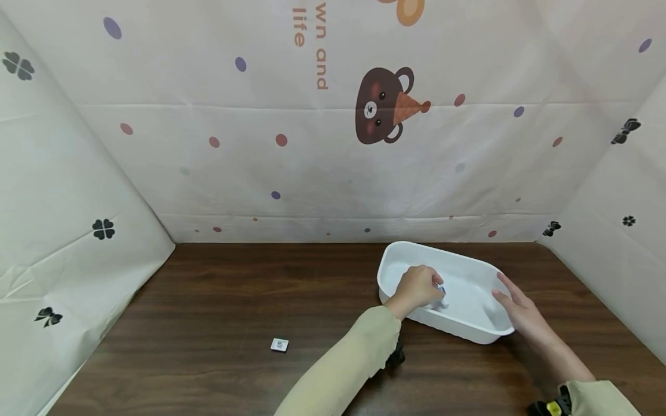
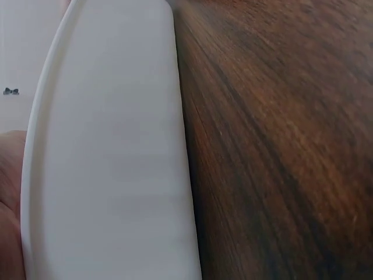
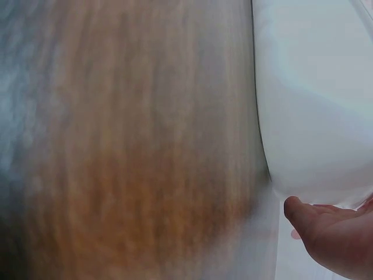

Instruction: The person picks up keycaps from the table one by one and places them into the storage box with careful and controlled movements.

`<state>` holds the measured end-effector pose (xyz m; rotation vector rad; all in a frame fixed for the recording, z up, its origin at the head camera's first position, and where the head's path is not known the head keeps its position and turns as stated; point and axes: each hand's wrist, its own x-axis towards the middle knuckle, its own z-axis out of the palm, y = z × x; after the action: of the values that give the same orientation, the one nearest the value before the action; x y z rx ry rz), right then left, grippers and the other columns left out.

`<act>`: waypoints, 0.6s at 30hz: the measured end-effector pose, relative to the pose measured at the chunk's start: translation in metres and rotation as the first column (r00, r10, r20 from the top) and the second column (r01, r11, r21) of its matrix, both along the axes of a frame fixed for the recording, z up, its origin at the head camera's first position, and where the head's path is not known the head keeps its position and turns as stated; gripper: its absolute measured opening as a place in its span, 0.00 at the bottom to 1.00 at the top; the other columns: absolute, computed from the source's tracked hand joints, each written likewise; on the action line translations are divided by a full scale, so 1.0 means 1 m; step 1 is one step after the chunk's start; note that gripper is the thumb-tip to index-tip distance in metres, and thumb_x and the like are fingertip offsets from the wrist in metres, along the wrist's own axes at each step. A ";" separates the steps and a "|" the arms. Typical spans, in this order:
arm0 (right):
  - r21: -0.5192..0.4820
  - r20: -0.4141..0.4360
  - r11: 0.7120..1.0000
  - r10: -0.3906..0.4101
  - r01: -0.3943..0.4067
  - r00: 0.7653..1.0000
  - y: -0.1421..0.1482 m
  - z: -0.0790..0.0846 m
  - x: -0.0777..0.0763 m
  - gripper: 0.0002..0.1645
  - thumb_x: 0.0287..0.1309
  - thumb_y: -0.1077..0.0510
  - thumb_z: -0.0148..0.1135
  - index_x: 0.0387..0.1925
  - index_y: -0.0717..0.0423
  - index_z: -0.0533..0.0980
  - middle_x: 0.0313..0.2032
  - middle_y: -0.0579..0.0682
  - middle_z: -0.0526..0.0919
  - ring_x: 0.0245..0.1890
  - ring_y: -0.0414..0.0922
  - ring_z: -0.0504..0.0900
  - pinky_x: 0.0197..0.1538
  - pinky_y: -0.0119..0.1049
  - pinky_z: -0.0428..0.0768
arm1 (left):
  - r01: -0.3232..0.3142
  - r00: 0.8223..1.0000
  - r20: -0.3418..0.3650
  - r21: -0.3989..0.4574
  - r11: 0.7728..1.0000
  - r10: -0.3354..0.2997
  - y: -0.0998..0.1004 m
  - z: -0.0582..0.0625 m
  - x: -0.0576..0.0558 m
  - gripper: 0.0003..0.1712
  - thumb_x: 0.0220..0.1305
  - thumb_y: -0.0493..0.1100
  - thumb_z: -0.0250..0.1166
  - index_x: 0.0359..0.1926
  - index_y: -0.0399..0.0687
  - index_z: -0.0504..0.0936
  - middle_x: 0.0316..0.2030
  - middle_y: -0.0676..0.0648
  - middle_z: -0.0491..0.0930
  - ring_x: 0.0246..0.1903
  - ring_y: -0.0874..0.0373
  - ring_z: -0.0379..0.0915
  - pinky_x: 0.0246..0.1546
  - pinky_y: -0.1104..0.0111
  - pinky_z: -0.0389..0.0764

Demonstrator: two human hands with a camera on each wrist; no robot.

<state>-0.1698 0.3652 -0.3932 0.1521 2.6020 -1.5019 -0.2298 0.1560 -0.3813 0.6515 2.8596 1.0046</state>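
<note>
A white plastic basin [image 1: 454, 257] stands on the table at the right in the head view. My left hand [image 1: 418, 287] reaches over its near rim, fingertips pinching a small white-and-blue item [image 1: 441, 290] low inside the basin. What kind of item it is I cannot tell. At the basin's right end is my right hand [image 1: 526, 316], fingers fairly straight and right at the rim. From the left wrist, the basin's outer wall [image 2: 116, 140] fills the middle and hides the fingertips. In the right wrist view, the thumb [image 3: 300, 213] lies against the basin's end.
A small white rectangular piece [image 1: 279, 345] with a dark printed mark lies on the brown wooden table [image 1: 218, 300], left of the left sleeve. Printed white cloth [image 1: 312, 173] stands behind the table and along both sides. A black wrist device [image 1: 395, 355] shows under the left sleeve.
</note>
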 end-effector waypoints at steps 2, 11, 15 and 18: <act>-0.003 -0.004 1.000 0.003 -0.003 1.000 0.000 0.000 0.000 0.40 0.68 0.43 0.33 0.68 0.57 0.30 0.65 0.70 0.26 0.64 0.69 0.29 0.58 0.67 0.38 | 0.000 1.000 -0.006 -0.013 1.000 0.000 0.000 0.000 -0.001 0.08 0.49 0.42 0.68 0.34 0.52 0.84 0.22 0.60 0.76 0.23 0.71 0.66 0.24 0.81 0.65; -0.008 -0.008 1.000 0.005 -0.005 1.000 0.001 0.000 0.000 0.40 0.68 0.44 0.33 0.68 0.57 0.30 0.65 0.70 0.26 0.64 0.68 0.29 0.58 0.67 0.37 | 0.005 1.000 -0.003 0.053 0.999 -0.005 -0.002 0.000 -0.002 0.08 0.50 0.42 0.68 0.35 0.50 0.84 0.23 0.60 0.76 0.23 0.72 0.68 0.25 0.81 0.66; -0.007 -0.005 1.000 0.006 -0.006 1.000 0.001 0.000 -0.001 0.40 0.68 0.43 0.33 0.68 0.57 0.29 0.65 0.69 0.26 0.64 0.68 0.28 0.58 0.67 0.37 | 0.002 1.000 -0.016 0.088 0.996 -0.001 -0.005 0.001 -0.001 0.09 0.49 0.42 0.68 0.35 0.50 0.84 0.22 0.60 0.76 0.23 0.72 0.68 0.25 0.82 0.66; -0.007 -0.006 1.000 0.009 -0.009 1.000 0.001 0.000 0.000 0.41 0.68 0.43 0.33 0.68 0.57 0.29 0.65 0.69 0.26 0.64 0.68 0.28 0.58 0.67 0.37 | 0.001 1.000 -0.029 0.119 0.993 0.003 -0.008 0.004 0.000 0.09 0.49 0.42 0.68 0.35 0.49 0.84 0.23 0.59 0.78 0.24 0.72 0.69 0.27 0.82 0.66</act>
<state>-0.1702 0.3666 -0.3931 0.1351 2.5982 -1.5107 -0.2299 0.1476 -0.3775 0.6785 2.8425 1.1830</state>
